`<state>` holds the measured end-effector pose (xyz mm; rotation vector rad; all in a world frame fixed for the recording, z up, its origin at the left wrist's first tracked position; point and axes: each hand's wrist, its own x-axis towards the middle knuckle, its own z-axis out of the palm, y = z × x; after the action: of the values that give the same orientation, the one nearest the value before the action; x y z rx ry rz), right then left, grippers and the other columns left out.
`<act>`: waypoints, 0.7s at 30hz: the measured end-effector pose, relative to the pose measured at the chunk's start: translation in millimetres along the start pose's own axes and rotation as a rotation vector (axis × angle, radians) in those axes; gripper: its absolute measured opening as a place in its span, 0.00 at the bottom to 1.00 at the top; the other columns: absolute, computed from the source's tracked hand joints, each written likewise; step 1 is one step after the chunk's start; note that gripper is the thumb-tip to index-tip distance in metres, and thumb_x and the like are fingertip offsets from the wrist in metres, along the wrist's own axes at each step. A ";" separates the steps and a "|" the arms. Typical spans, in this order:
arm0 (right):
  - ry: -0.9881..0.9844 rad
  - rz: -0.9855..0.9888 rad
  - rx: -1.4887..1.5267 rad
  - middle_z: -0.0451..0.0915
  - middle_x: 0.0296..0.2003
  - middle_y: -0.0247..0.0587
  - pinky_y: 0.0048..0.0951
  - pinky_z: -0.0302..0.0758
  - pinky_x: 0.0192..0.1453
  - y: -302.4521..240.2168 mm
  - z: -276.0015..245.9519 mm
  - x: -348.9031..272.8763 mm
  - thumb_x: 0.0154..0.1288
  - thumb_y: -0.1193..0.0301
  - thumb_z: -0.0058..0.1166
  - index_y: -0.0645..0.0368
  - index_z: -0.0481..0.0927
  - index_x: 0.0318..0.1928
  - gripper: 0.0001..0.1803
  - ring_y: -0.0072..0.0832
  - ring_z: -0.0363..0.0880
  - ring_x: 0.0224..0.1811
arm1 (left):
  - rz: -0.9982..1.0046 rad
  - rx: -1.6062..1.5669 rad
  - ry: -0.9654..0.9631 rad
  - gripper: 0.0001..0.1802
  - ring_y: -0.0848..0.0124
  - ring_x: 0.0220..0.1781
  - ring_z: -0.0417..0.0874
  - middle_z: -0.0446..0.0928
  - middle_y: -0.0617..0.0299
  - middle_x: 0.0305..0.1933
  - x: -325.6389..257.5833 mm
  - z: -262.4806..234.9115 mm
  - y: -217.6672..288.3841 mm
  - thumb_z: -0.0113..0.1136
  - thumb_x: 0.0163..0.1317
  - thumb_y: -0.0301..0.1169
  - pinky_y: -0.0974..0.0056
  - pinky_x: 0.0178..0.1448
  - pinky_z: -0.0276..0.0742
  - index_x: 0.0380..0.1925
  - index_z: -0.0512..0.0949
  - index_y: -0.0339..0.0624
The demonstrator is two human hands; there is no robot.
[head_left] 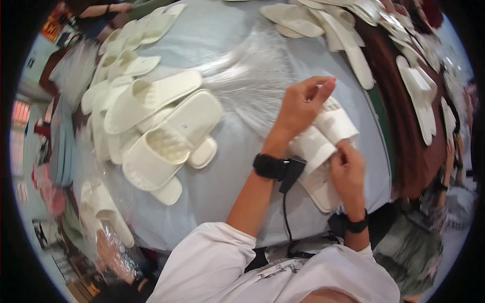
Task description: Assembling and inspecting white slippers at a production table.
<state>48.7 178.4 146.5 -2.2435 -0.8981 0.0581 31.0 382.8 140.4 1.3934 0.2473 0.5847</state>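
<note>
In front of me lies a pair of white slippers (319, 151), side by side, their bands up. My right hand (348, 169) is closed at the edge of one slipper's band, thumb and fingers gripping it. Just above the pair, my left hand (304, 103) has its fingers curled in a pinch near the slipper's far end; what they hold, if anything, cannot be made out. To the left, cream slippers (194, 118) are piled on one another, soles and bands showing. Clear plastic film (252, 65) is spread beyond the hands.
A pale grey-blue cloth (227, 177) covers the table. More slippers (348, 45) lie at the far right and on a brown surface (417, 166) beyond the table's edge. At lower left another person's hand (111, 252) touches a slipper in clear plastic. A black cable (286, 217) hangs from my left wrist device.
</note>
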 end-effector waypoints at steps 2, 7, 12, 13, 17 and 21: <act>0.067 -0.031 0.017 0.74 0.21 0.45 0.34 0.70 0.30 4.6 -15.4 11.9 0.60 0.81 0.56 0.64 0.81 0.41 0.08 0.30 0.74 0.23 | 0.049 -0.009 0.033 0.24 0.80 0.38 0.77 0.83 0.66 0.40 2.3 -3.1 -6.8 0.56 0.80 0.46 0.72 0.43 0.74 0.57 0.84 0.36; 0.170 -0.238 -0.098 0.63 0.22 0.31 0.25 0.60 0.30 -41.4 -69.1 59.9 0.60 0.82 0.57 0.66 0.78 0.40 0.07 0.17 0.61 0.25 | -0.013 -0.246 0.188 0.25 0.75 0.51 0.78 0.78 0.57 0.61 1.9 -17.5 -8.2 0.50 0.82 0.46 0.66 0.53 0.75 0.64 0.79 0.38; 0.054 -0.521 0.181 0.65 0.23 0.28 0.19 0.58 0.29 -136.4 -56.2 99.0 0.59 0.84 0.57 0.66 0.80 0.46 0.13 0.13 0.61 0.25 | 0.541 0.012 0.349 0.20 0.73 0.39 0.82 0.84 0.62 0.41 -2.6 -7.1 -36.5 0.53 0.80 0.43 0.64 0.43 0.77 0.50 0.83 0.36; 0.005 -0.648 0.206 0.67 0.23 0.30 0.21 0.60 0.27 -157.3 -43.4 107.1 0.58 0.84 0.55 0.66 0.80 0.45 0.14 0.14 0.62 0.24 | 0.465 0.012 0.287 0.20 0.72 0.38 0.82 0.85 0.61 0.41 0.6 -2.3 -42.0 0.53 0.80 0.44 0.63 0.43 0.77 0.49 0.83 0.37; -0.232 -0.919 0.383 0.81 0.24 0.43 0.33 0.76 0.31 -239.7 35.4 122.5 0.59 0.78 0.61 0.66 0.81 0.40 0.09 0.32 0.82 0.25 | 0.156 0.078 0.050 0.20 0.70 0.37 0.83 0.86 0.57 0.40 -5.6 -4.7 -48.2 0.52 0.80 0.44 0.61 0.43 0.78 0.47 0.83 0.38; -0.404 -0.926 0.355 0.83 0.29 0.63 0.54 0.80 0.42 -293.8 125.3 122.0 0.59 0.69 0.56 0.68 0.83 0.33 0.12 0.59 0.84 0.34 | 0.132 0.147 -0.043 0.21 0.70 0.32 0.83 0.85 0.56 0.31 5.8 18.4 -49.4 0.50 0.80 0.44 0.61 0.40 0.79 0.42 0.84 0.38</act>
<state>-67.0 478.1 263.2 -1.3406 -1.8926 0.2257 56.8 367.0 96.8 1.5711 0.1670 0.6555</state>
